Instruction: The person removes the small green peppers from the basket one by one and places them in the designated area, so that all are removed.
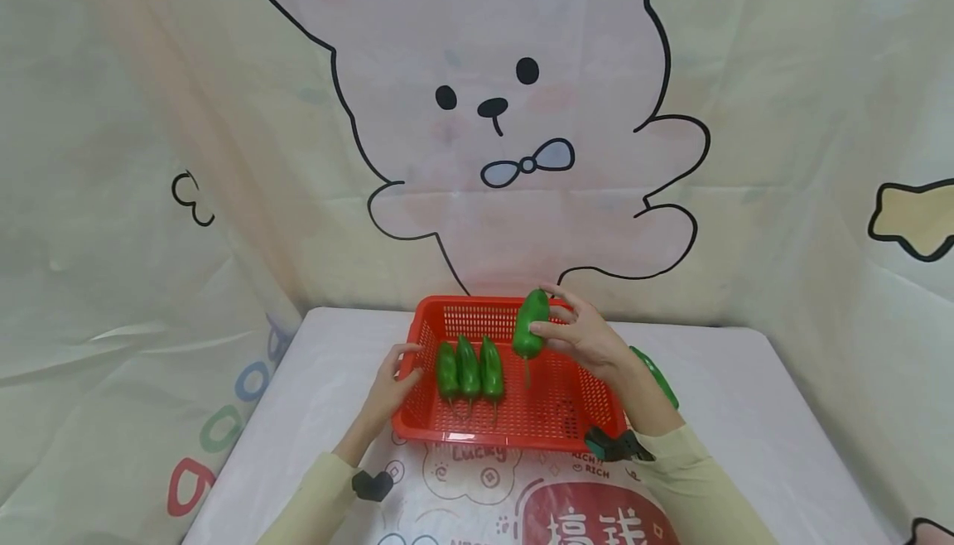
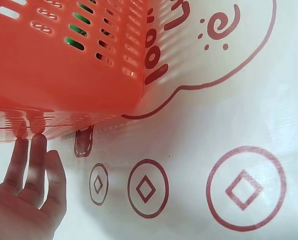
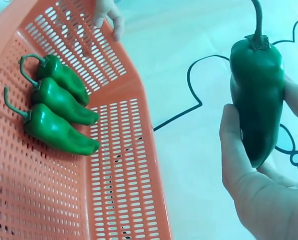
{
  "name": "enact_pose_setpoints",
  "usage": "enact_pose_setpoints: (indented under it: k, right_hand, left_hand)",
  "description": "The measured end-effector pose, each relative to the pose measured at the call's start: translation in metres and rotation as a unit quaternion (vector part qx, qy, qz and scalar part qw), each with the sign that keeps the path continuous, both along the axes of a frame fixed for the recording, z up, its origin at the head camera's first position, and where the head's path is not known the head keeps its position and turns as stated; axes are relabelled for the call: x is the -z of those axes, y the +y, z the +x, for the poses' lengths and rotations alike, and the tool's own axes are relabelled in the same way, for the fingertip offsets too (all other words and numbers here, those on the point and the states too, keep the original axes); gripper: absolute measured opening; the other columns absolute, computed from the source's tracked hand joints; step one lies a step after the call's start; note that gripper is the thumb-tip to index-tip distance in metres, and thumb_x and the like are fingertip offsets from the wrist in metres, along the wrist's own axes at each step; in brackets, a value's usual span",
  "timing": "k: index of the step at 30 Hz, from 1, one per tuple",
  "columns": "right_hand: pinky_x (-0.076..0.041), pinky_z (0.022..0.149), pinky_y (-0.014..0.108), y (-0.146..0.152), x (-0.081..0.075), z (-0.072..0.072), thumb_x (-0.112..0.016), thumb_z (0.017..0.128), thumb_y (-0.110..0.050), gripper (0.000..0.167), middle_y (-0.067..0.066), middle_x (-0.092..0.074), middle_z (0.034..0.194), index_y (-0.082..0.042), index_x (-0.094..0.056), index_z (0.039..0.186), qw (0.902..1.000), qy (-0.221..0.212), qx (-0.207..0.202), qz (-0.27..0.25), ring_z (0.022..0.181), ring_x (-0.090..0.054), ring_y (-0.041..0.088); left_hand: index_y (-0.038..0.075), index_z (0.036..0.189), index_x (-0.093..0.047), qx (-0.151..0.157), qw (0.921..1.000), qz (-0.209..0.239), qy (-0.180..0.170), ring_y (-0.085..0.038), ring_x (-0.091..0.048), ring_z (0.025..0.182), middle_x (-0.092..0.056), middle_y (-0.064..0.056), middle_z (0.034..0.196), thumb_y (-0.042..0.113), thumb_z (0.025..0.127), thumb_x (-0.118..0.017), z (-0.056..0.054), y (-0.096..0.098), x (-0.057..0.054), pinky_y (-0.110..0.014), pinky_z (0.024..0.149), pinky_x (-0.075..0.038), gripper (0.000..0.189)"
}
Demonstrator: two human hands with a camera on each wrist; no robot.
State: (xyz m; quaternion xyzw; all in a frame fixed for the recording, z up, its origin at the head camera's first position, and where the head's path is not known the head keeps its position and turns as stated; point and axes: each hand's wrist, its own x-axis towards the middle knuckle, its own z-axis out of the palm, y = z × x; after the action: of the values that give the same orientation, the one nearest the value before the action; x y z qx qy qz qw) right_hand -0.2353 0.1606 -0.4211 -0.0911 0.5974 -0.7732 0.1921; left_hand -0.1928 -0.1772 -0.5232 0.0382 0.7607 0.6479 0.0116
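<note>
Head view: right hand (image 1: 585, 336) pinches a glossy green tapered pepper (image 1: 531, 328), held above the red perforated plastic basket (image 1: 514, 441). Left hand (image 1: 391, 381), fingers slightly spread, touches basket's left side. Three similar green peppers (image 1: 469, 369) lie side by side inside.

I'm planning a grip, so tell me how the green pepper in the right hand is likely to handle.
The green pepper is probably fairly stiff: its plump body shows no visible sagging in the right hand. Its glossy skin may be somewhat slippery. Pushed on a flat surface, its rounded, tapering body would likely roll unevenly.
</note>
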Motion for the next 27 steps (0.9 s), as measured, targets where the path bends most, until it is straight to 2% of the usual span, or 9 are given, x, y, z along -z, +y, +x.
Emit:
enact_pose_setpoints:
  k: [5,10,16,19,27]
  right_hand:
    - [-0.055,0.093,0.041,0.004,-0.003,0.006,-0.066,0.094,0.007,0.083,0.023,-0.044,0.139,-0.014,-0.021,0.161,0.9999,0.013,0.004,0.004,0.107,-0.066,0.026]
    - [-0.055,0.093,0.041,0.012,-0.004,0.010,-0.069,0.094,0.002,0.083,0.024,-0.044,0.140,-0.015,-0.023,0.161,0.9992,0.032,0.006,0.023,0.109,-0.065,0.026]
    - [-0.054,0.094,0.043,0.020,-0.005,0.016,-0.067,0.095,0.001,0.077,0.024,-0.045,0.139,-0.016,-0.027,0.160,0.9991,0.038,-0.002,0.021,0.111,-0.065,0.028]
    - [-0.054,0.095,0.041,0.025,-0.004,0.020,-0.066,0.096,0.001,0.078,0.024,-0.042,0.140,-0.014,-0.024,0.161,0.9989,0.041,-0.006,0.021,0.111,-0.064,0.027]
    - [-0.052,0.097,0.042,0.043,0.001,0.031,-0.065,0.096,0.001,0.080,0.026,-0.037,0.145,-0.014,-0.021,0.162,0.9986,0.042,-0.006,0.032,0.114,-0.063,0.027]
  left_hand:
    - [0.005,0.138,-0.047,-0.014,0.9997,-0.018,0.007,-0.051,-0.051,0.125,-0.044,-0.021,0.148,0.004,0.100,-0.060,0.001,0.002,0.002,-0.061,0.087,-0.052,0.041]
    - [0.004,0.139,-0.047,-0.009,0.9998,-0.018,0.007,-0.052,-0.052,0.123,-0.044,-0.022,0.147,0.004,0.100,-0.059,-0.002,0.001,0.004,-0.059,0.086,-0.054,0.041]
    - [0.009,0.140,-0.049,-0.014,0.9997,-0.022,0.004,-0.048,-0.054,0.122,-0.044,-0.019,0.148,0.003,0.100,-0.059,-0.012,-0.005,0.024,-0.056,0.084,-0.056,0.041]
    - [0.014,0.139,-0.050,-0.011,0.9996,-0.024,0.005,-0.044,-0.055,0.122,-0.045,-0.015,0.149,0.005,0.100,-0.061,-0.015,-0.007,0.030,-0.053,0.083,-0.057,0.041]
    - [0.015,0.138,-0.051,-0.008,0.9994,-0.032,0.010,-0.042,-0.056,0.122,-0.046,-0.013,0.148,0.007,0.099,-0.062,-0.015,-0.008,0.030,-0.051,0.082,-0.058,0.041]
